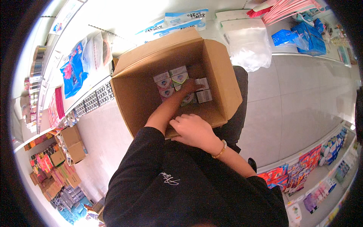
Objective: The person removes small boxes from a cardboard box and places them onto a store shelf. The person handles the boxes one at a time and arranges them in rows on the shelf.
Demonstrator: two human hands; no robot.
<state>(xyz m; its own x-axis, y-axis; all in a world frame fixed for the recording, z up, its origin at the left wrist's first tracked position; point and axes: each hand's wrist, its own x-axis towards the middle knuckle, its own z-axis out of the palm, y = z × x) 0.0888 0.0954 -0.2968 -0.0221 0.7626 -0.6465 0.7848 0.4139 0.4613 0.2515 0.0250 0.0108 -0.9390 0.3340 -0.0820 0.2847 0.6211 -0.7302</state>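
A large cardboard carton (127, 99) stands with its top flaps spread in front of my body. Inside, on its floor, several small soap-like boxes (179, 77) are packed side by side, with white, pink and green faces. My left hand (193, 85) reaches deep into the carton, its fingers over a pair of white-and-grey small boxes (204, 96) at the right of the group. Whether it grips one is hard to see in the shadow. At the carton's near edge, my right hand (192, 129), with a beaded bracelet on its wrist, is curled over the cardboard rim.
Behind the carton, a white shelf holds blue-and-white packets (185, 21) and a clear plastic bag (246, 39). A dark seat (241, 93) is under the carton's right side. Stocked shelves (300, 170) line the lower right; another cardboard box (72, 144) stands left on the floor.
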